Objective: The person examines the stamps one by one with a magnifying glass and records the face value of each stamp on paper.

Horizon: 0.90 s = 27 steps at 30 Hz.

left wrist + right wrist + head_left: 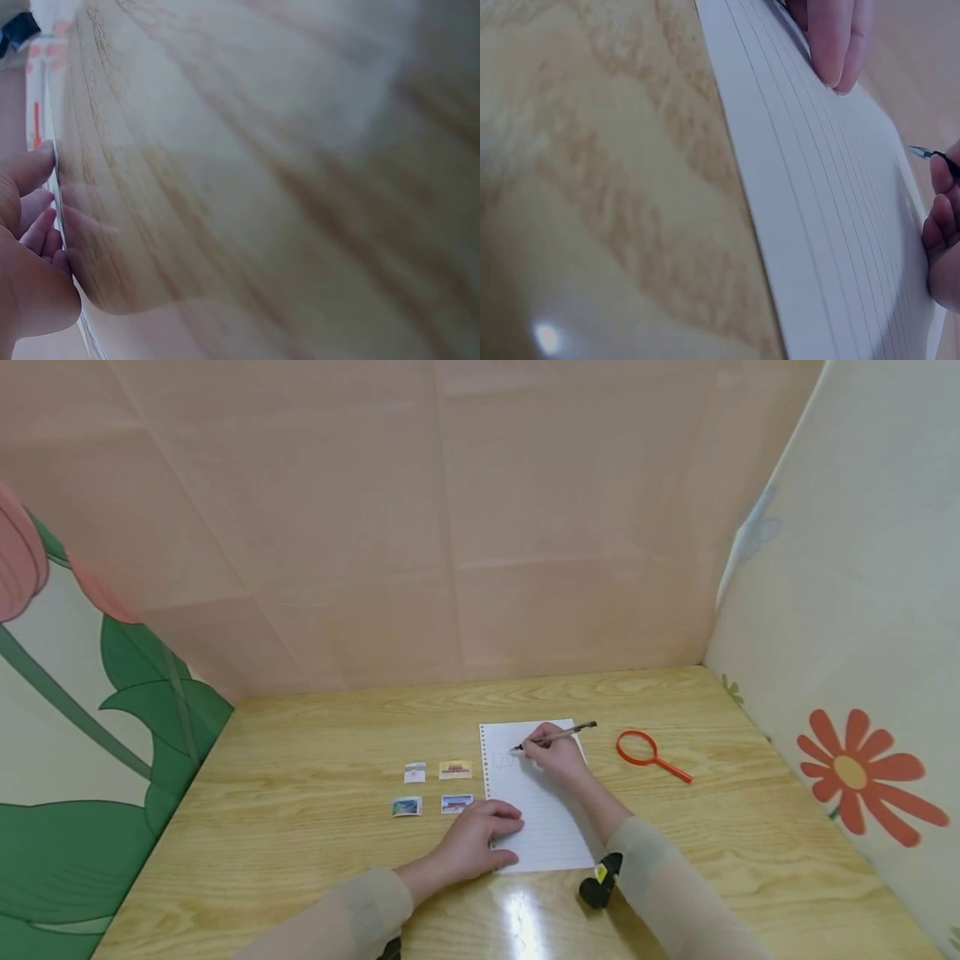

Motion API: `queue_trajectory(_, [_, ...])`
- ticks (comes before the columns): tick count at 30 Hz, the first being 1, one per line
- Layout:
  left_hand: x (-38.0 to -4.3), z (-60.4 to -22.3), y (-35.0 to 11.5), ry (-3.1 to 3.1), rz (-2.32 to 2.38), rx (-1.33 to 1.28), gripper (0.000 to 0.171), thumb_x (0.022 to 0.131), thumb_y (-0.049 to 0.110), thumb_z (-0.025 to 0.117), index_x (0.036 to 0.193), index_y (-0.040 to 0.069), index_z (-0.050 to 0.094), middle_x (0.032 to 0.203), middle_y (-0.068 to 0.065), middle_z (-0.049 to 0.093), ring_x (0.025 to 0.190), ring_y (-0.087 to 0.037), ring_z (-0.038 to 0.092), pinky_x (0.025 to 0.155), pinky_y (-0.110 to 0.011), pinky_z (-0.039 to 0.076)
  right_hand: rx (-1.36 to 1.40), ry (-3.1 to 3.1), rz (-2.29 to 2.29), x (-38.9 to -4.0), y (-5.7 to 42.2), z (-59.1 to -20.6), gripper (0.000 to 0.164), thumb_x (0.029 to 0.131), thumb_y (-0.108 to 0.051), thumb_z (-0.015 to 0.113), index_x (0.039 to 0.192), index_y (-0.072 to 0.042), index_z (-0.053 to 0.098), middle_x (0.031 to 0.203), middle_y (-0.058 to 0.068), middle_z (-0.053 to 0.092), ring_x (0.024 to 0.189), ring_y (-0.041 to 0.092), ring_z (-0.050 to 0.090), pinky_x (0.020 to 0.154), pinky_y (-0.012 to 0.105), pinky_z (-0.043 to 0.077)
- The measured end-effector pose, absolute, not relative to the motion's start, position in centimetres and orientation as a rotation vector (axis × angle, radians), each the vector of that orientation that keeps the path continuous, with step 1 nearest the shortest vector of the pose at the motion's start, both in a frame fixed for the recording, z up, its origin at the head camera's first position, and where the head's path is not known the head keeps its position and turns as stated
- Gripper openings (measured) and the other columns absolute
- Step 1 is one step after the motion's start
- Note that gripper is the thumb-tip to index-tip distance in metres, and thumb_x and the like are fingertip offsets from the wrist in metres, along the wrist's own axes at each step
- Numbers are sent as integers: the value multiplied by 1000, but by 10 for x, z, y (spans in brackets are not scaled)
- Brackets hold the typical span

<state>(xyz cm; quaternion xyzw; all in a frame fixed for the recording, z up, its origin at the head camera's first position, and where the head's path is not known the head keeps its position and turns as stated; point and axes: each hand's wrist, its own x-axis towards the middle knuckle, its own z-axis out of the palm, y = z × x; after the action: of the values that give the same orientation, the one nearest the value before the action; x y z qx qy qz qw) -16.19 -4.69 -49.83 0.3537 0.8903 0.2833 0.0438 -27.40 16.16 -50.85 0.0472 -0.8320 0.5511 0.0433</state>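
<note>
A lined sheet of paper point(543, 835) with punched holes down its left side lies on the wooden table. My right hand point(558, 758) pinches a pen point(570, 732), its tip down at the top part of the sheet, beside faint handwritten marks point(501, 761). In the right wrist view the pen's tip point(919, 151) shows at the right edge, by curled fingers. My left hand point(474, 841) rests on the sheet's lower left edge, fingers and thumb spread apart; its fingertips point(832, 71) lie on the paper in the right wrist view.
Left of the sheet lie small picture cards: a grey-white one point(415, 772), a yellow one point(455, 770), a blue-green one point(407, 807) and a blue one point(456, 803). A red magnifying glass point(654, 756) lies to the right. Walls bound the table at the back and sides.
</note>
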Motion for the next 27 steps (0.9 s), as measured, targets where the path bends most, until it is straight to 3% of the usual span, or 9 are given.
queue_trajectory(27, [-162,-499,-46,2720,856,1053,49,83,26,80,128,11,66,133,4,59,125,-14,50,109,-34,35,58,-2559,1507,-268,161,-506,5,81,-6,68,81,-6,63,70,0,67,62,12,56,54,21,43])
